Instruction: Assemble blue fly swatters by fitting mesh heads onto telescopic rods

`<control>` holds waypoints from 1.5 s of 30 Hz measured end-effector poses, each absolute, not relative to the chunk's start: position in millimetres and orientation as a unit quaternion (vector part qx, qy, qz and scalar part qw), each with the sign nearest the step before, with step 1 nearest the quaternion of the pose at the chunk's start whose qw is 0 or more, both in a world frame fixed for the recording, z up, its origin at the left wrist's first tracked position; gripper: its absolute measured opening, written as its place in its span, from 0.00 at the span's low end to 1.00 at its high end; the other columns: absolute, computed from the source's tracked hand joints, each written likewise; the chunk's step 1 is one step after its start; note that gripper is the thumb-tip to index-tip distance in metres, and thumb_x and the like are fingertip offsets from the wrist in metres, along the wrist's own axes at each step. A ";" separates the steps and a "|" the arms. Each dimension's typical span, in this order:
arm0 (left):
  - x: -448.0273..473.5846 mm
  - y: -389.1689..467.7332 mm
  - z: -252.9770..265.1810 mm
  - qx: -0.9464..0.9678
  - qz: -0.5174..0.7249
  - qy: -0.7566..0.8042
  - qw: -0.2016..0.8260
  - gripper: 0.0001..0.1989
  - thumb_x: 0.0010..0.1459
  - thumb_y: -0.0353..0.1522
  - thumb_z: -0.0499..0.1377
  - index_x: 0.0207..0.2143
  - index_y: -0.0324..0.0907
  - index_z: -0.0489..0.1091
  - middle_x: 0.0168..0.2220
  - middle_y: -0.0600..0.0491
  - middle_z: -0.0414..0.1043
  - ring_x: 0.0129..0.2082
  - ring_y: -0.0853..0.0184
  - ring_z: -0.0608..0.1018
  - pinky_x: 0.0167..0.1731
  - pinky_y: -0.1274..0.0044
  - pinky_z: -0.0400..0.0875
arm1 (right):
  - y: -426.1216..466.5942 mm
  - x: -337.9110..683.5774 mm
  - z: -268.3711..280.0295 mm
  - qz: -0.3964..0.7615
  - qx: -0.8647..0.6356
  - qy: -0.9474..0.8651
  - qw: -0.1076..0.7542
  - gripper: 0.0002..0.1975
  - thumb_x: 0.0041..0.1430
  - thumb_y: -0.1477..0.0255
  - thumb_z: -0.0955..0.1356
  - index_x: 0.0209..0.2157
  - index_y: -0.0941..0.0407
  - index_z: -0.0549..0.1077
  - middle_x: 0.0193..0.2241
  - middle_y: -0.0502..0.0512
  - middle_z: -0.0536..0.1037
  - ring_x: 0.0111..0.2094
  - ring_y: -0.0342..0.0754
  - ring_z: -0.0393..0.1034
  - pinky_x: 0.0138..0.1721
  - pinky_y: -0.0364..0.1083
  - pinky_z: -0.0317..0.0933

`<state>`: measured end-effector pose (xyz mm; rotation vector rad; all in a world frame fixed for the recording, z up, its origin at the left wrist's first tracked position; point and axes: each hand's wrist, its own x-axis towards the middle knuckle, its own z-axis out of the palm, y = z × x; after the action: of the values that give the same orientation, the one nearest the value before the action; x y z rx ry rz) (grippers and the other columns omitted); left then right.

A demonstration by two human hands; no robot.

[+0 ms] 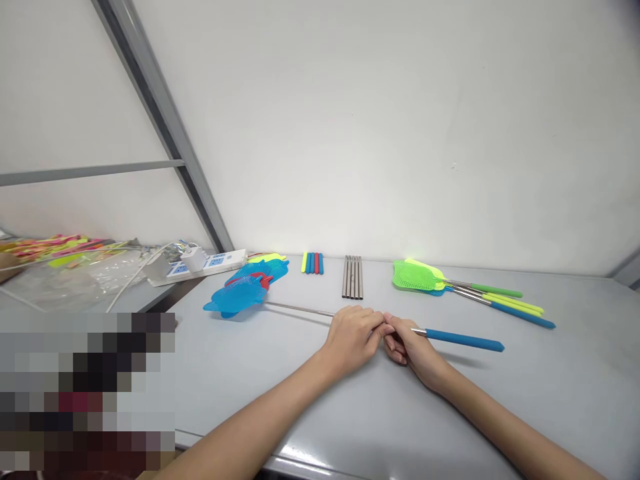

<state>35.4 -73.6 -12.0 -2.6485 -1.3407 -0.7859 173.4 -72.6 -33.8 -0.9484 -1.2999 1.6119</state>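
Observation:
A blue fly swatter (463,339) with an extended metal rod lies across both my hands, its blue handle pointing right and its blue head (235,295) at the left. My left hand (354,335) is closed around the thin rod near its middle. Close beside it, my right hand (414,348) grips the rod just left of the handle, fingers curled. The two hands meet at the fingertips, and the rod between them is mostly hidden.
Behind the held head lie loose swatter heads, one blue (277,268) and one red (249,277). Coloured handles (314,263) and metal rods (353,277) stand in rows near the wall. Several assembled swatters (420,277) rest at the right. A power strip (220,262) sits at left.

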 end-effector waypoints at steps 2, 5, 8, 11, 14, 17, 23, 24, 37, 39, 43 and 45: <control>33.0 -71.2 -12.1 -0.865 -0.257 -0.429 0.040 0.15 0.58 0.37 0.46 0.23 0.42 0.63 0.21 0.57 0.66 0.23 0.72 0.66 0.24 0.78 0.53 | -73.1 173.5 -31.5 0.648 -0.378 -0.519 0.411 0.22 0.54 0.60 0.58 0.13 0.59 0.57 0.10 0.44 0.52 0.12 0.36 0.48 0.15 0.39 0.37; 29.8 -68.2 -11.2 -0.870 -0.260 -0.417 0.044 0.16 0.58 0.39 0.47 0.21 0.42 0.63 0.19 0.58 0.66 0.21 0.73 0.66 0.21 0.78 0.50 | -74.7 172.7 -28.5 0.646 -0.389 -0.517 0.405 0.22 0.54 0.60 0.59 0.13 0.58 0.55 0.10 0.44 0.53 0.12 0.36 0.48 0.15 0.39 0.38; 26.9 -66.6 -9.6 -0.873 -0.264 -0.408 0.047 0.17 0.57 0.40 0.47 0.20 0.41 0.62 0.18 0.58 0.65 0.20 0.74 0.66 0.20 0.79 0.49 | -76.9 170.8 -26.5 0.642 -0.401 -0.516 0.400 0.22 0.53 0.59 0.58 0.12 0.58 0.55 0.10 0.44 0.53 0.13 0.36 0.48 0.16 0.39 0.38; 24.0 -65.5 -8.3 -0.874 -0.269 -0.401 0.051 0.18 0.56 0.42 0.48 0.19 0.41 0.62 0.17 0.58 0.65 0.19 0.74 0.65 0.20 0.79 0.49 | -78.5 168.7 -24.9 0.634 -0.408 -0.525 0.395 0.23 0.54 0.59 0.57 0.12 0.57 0.54 0.09 0.45 0.53 0.12 0.36 0.47 0.15 0.40 0.38; 22.1 -64.3 -7.5 -0.875 -0.273 -0.396 0.054 0.20 0.55 0.43 0.47 0.18 0.41 0.62 0.16 0.57 0.64 0.18 0.74 0.65 0.19 0.79 0.48 | -79.6 167.5 -24.5 0.626 -0.408 -0.533 0.395 0.23 0.54 0.59 0.57 0.12 0.57 0.54 0.08 0.45 0.53 0.12 0.37 0.47 0.16 0.40 0.39; 21.5 -63.0 -6.9 -0.876 -0.278 -0.390 0.061 0.21 0.55 0.44 0.47 0.17 0.41 0.62 0.15 0.58 0.63 0.17 0.74 0.64 0.19 0.80 0.47 | -80.4 167.9 -25.1 0.617 -0.414 -0.538 0.399 0.23 0.54 0.59 0.57 0.12 0.57 0.54 0.09 0.45 0.53 0.13 0.37 0.47 0.16 0.40 0.40; 20.3 -58.8 -7.1 -0.869 -0.302 -0.383 0.084 0.23 0.53 0.46 0.48 0.14 0.40 0.59 0.13 0.58 0.59 0.16 0.75 0.61 0.18 0.80 0.45 | -79.0 170.3 -25.5 0.572 -0.419 -0.580 0.401 0.23 0.55 0.59 0.56 0.12 0.57 0.55 0.10 0.46 0.54 0.14 0.38 0.48 0.17 0.40 0.42; 19.7 -57.9 -7.3 -0.868 -0.303 -0.384 0.087 0.24 0.53 0.47 0.48 0.14 0.40 0.58 0.13 0.58 0.59 0.15 0.75 0.61 0.18 0.80 0.45 | -78.5 170.5 -25.3 0.565 -0.419 -0.586 0.402 0.23 0.55 0.59 0.56 0.12 0.57 0.55 0.10 0.46 0.53 0.14 0.38 0.48 0.17 0.41 0.42; 11.7 -54.7 -2.9 -0.865 -0.300 -0.388 0.107 0.26 0.52 0.49 0.46 0.13 0.40 0.55 0.12 0.58 0.53 0.14 0.75 0.57 0.17 0.79 0.42 | -78.1 172.4 -16.0 0.498 -0.409 -0.653 0.397 0.22 0.56 0.60 0.56 0.14 0.57 0.53 0.14 0.47 0.53 0.18 0.39 0.47 0.20 0.42 0.43; 10.7 -54.3 -2.7 -0.864 -0.299 -0.389 0.111 0.26 0.53 0.49 0.46 0.12 0.40 0.55 0.12 0.57 0.54 0.14 0.75 0.57 0.17 0.79 0.42 | -77.5 172.4 -16.2 0.504 -0.405 -0.649 0.400 0.22 0.57 0.60 0.55 0.14 0.57 0.53 0.13 0.47 0.54 0.18 0.39 0.47 0.20 0.42 0.43; 9.4 -53.5 -1.7 -0.866 -0.291 -0.390 0.112 0.27 0.53 0.49 0.45 0.12 0.40 0.53 0.11 0.57 0.53 0.14 0.75 0.56 0.17 0.79 0.41 | -76.0 172.7 -17.5 0.502 -0.399 -0.652 0.404 0.22 0.56 0.60 0.56 0.14 0.57 0.54 0.14 0.47 0.54 0.18 0.39 0.48 0.21 0.42 0.43; 8.3 -53.0 -1.0 -0.868 -0.287 -0.390 0.109 0.27 0.53 0.49 0.45 0.12 0.39 0.53 0.11 0.57 0.52 0.14 0.75 0.55 0.17 0.79 0.41 | -75.8 173.0 -16.9 0.504 -0.398 -0.654 0.400 0.22 0.56 0.59 0.56 0.15 0.57 0.55 0.14 0.47 0.55 0.18 0.39 0.48 0.20 0.41 0.44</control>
<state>8.3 -53.0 -1.0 -2.5544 -1.1457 -0.8434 173.0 -75.8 -16.9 -1.0057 -1.6549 1.2743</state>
